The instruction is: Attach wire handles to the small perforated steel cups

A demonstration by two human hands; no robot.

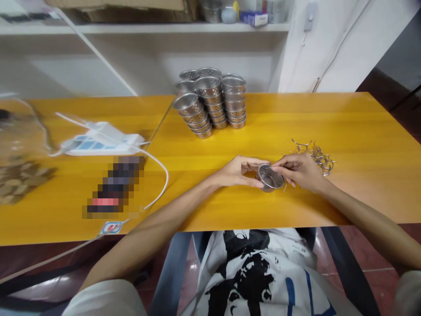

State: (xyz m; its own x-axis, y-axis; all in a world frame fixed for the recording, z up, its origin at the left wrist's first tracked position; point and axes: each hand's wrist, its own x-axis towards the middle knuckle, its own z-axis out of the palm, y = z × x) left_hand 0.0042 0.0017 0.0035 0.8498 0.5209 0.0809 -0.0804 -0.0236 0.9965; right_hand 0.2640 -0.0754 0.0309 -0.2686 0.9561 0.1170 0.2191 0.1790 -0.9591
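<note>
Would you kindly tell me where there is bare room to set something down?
The widest bare patch of yellow table lies between the tangled silver wire pieces and the right edge; a smaller one, between the stacked perforated metal cups and the left hand. It is crowded at the right hand and around the long white power strip.

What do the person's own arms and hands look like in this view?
Pale short sleeves leave the forearms bare, down to an ungloved left hand and right hand. What looks like a ring shows on the left.
</note>
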